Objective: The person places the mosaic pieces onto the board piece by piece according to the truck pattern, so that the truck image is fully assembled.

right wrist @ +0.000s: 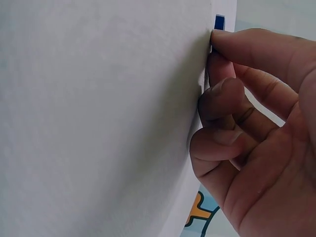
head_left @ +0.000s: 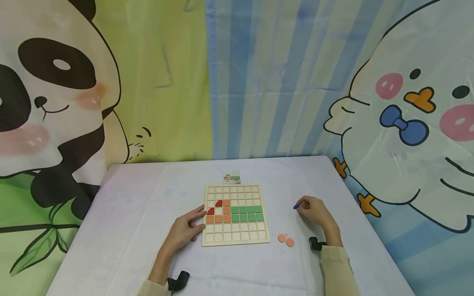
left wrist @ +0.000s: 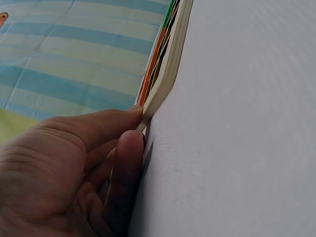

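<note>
A pale wooden grid board (head_left: 235,237) lies on the table. Red, orange and green tiles fill part of its squares. At its left edge is my left hand (head_left: 183,228), with index finger and thumb spread apart and touching the rim. In the left wrist view, that hand's fingertips (left wrist: 131,140) meet the board's edge (left wrist: 170,69). My right hand (head_left: 314,209) pinches a small dark blue piece (head_left: 296,206) between thumb and index finger, to the right of the board. The right wrist view has the blue piece (right wrist: 219,22) poking out past the fingertips, close over the tabletop.
Two round orange pieces (head_left: 286,240) lie on the white table (head_left: 237,271) right of the board's lower corner. A small picture card (head_left: 231,176) sits just behind the board. Printed curtains (head_left: 259,82) hang behind the table. Each wrist wears a black camera (head_left: 179,281).
</note>
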{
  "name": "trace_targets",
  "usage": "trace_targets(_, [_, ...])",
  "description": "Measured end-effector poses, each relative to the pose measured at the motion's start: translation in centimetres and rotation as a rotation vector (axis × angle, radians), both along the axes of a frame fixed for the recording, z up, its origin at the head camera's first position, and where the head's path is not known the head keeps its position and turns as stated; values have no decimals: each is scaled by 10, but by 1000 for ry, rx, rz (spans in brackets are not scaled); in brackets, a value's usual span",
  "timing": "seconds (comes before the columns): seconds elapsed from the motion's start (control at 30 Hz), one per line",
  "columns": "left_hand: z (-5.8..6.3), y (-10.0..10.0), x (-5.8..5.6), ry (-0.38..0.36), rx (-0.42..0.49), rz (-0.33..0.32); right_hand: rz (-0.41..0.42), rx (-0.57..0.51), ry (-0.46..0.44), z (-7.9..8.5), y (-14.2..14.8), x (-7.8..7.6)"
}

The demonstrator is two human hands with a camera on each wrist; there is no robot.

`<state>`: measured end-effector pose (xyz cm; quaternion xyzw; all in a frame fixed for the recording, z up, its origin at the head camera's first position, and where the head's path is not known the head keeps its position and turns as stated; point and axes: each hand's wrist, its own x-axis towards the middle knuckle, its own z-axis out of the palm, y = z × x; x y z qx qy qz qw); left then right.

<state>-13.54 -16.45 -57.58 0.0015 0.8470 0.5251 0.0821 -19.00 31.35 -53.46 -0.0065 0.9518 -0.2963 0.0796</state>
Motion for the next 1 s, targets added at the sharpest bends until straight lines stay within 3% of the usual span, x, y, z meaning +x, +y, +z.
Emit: trace_targets(1.0, [-2,-1,-1,0,-9,12,33,47,14,0,-8,-5])
